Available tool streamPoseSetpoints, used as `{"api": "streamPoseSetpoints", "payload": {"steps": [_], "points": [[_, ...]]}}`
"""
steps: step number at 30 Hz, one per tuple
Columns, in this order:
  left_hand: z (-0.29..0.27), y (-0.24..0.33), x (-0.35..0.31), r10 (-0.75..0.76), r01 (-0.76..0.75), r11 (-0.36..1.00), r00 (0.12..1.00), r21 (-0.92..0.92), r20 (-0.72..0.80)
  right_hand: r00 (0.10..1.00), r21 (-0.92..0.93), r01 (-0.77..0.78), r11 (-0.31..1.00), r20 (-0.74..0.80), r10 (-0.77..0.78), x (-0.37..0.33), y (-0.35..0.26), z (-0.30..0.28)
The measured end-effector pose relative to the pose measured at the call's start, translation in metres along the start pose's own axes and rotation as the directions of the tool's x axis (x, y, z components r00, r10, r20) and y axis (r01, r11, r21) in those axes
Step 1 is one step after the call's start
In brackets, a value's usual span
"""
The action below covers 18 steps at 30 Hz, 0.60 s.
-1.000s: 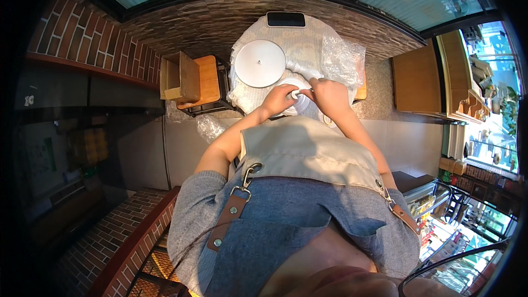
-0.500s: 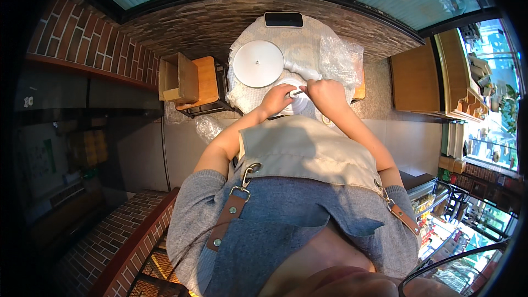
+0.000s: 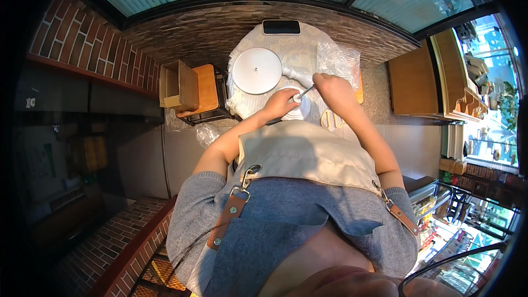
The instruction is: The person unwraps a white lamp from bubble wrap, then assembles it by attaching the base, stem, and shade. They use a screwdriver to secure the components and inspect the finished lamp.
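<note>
On the small round table (image 3: 250, 41), covered with a pale patterned cloth, stands a white piece with a round base (image 3: 298, 113) and a narrow upright neck. My left hand (image 3: 280, 104) is closed around that neck near its top. Up and to the right, my right hand (image 3: 334, 92) pinches a thin dark metal rod (image 3: 308, 90), slanted with its lower end at the neck's top. Whether the rod's tip goes inside, I cannot tell. Behind my left hand lies a flat white disc (image 3: 256, 69) with a small metal pin in its centre.
A white wrapped piece (image 3: 298, 76) lies right of the disc. Bubble wrap (image 3: 338, 59) covers the table's right side. Scissors (image 3: 330, 120) lie near my right wrist, and a phone (image 3: 281, 27) at the far edge. A cardboard box (image 3: 180, 85) sits on a wooden stool (image 3: 206, 89) at left.
My right hand has moved slightly up and right, showing more of the rod. The scissors beside my right wrist are now more visible. My left hand keeps its hold, and the view has shifted slightly.
</note>
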State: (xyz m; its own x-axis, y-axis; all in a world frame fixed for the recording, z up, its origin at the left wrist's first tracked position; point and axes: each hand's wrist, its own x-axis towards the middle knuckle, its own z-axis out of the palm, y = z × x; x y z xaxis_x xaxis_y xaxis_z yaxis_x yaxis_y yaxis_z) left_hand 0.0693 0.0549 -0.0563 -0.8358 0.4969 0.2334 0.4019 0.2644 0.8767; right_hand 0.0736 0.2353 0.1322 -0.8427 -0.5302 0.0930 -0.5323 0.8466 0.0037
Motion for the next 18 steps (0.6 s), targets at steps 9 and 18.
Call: {"api": "streamPoseSetpoints", "payload": {"steps": [9, 18], "points": [[-0.029, 0.061, 0.025, 0.186, -0.155, 0.965, 0.972, 0.210, -0.141, 0.959, 0.224, -0.054, 0.973, -0.258, 0.113, -0.036, 0.022, -0.066], [-0.096, 0.127, 0.058, 0.541, -0.161, 0.555, 0.815, 0.816, -0.207, 0.895, 0.579, -0.355, 0.734, -0.017, 0.446, -0.061, -0.006, -0.043]]}}
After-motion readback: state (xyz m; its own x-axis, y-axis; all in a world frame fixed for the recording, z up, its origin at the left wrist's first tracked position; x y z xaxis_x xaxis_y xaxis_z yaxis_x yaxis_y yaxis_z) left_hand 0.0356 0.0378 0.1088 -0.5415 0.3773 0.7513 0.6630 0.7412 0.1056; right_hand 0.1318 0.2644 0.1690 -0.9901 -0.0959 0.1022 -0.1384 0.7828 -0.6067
